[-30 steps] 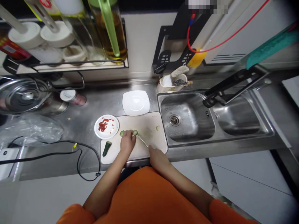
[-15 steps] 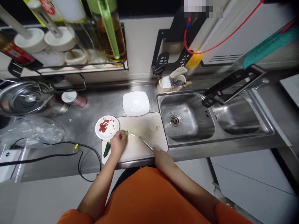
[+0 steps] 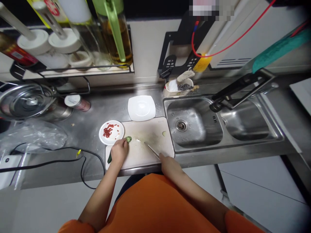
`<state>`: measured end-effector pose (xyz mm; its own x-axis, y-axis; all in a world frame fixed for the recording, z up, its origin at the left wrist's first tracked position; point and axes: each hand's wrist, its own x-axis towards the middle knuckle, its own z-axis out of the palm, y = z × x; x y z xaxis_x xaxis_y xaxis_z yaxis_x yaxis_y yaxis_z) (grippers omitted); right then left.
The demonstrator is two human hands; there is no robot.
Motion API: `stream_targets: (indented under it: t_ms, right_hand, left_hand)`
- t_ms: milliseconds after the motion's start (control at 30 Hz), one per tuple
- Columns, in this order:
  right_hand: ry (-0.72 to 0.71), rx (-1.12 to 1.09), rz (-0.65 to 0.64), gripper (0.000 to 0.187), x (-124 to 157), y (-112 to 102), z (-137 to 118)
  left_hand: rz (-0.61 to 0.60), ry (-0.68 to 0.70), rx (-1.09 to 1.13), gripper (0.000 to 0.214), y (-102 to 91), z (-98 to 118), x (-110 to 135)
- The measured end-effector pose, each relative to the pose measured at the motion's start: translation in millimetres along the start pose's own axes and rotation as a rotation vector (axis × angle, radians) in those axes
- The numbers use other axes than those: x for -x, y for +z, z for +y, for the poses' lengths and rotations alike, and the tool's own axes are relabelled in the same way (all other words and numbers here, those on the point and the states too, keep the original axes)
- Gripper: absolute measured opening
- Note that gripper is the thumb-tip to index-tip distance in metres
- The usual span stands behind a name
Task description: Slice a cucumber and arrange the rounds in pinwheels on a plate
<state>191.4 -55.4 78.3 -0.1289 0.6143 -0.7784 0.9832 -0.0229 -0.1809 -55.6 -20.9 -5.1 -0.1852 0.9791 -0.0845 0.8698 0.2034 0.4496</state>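
In the head view, two bare hands work over one cutting board [image 3: 143, 155] on the metal bench [image 3: 80, 129]. The right hand [image 3: 168, 165] is closed around one knife [image 3: 152, 150], its blade slanting over the middle of the board. The left hand [image 3: 120, 151] has its fingers bent at the board's left side, just beside some cut cucumber [image 3: 128, 139]; I cannot tell whether it grips anything. One dark green cucumber piece [image 3: 109, 158] lies on the board by that hand, and one thin slice [image 3: 164, 133] lies near the right edge.

There are two white plates: a round one [image 3: 101, 137] holding red bits [image 3: 108, 131], too many and small to count, and a square one [image 3: 141, 107] at the board's far edge. One sink [image 3: 194, 129] with two basins stands to the right.

The hand covers part of the cucumber piece, the knife's handle is hidden in the grip, and the lidded pot [image 3: 29, 102] is cut off at the left. A bottle label [image 3: 52, 8] at the top left carries a red-and-white mark, and the small can's [image 3: 77, 103] lid has faint marks; neither can be read.
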Motion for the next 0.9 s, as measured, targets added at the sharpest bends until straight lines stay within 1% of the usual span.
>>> stream_targets:
  t_ms: [100,200,267,367,433,500,567,633,700,767,900]
  right_hand:
    - [-0.024,-0.021,0.039,0.041,-0.4,0.8,2.5]
    - [-0.048,-0.059,0.059,0.035,1.6,-0.4,6.5]
    - [-0.097,-0.120,0.111,0.036,4.4,0.3,11.2]
    - [-0.184,-0.241,0.251,0.048,7.3,5.8,20.0]
    - [-0.198,-0.295,0.334,0.056,5.6,10.9,24.7]
    - [-0.156,-0.289,0.395,0.063,-0.5,15.1,26.6]
    - [-0.058,-0.221,0.432,0.068,-10.7,17.9,25.5]
    - [0.048,-0.124,0.469,0.069,-23.6,20.0,22.6]
    - [0.113,-0.035,0.517,0.064,-37.3,22.7,19.8]
    - [0.144,0.043,0.582,0.059,-50.0,26.7,18.3]
    - [0.136,0.168,0.710,0.055,-67.7,36.3,19.0]
  left_hand:
    - [-0.004,0.010,-0.006,0.026,3.2,-1.6,2.3]
    - [0.015,0.012,-0.007,0.028,8.8,-1.8,7.9]
    - [0.029,0.025,0.002,0.030,12.9,-0.6,13.7]
    - [0.050,0.063,0.025,0.034,17.7,2.7,22.2]
    - [0.075,0.088,0.037,0.037,19.7,4.8,25.7]
    - [0.096,0.102,0.043,0.040,20.8,5.6,26.7]
    - [0.098,0.106,0.044,0.040,21.5,5.0,25.9]
    - [0.088,0.112,0.043,0.039,21.9,3.4,24.5]
    - [0.088,0.119,0.045,0.038,22.4,1.4,23.3]
    - [0.098,0.124,0.043,0.038,23.0,-0.4,22.7]
    - [0.102,0.134,0.031,0.036,24.1,-2.8,23.0]
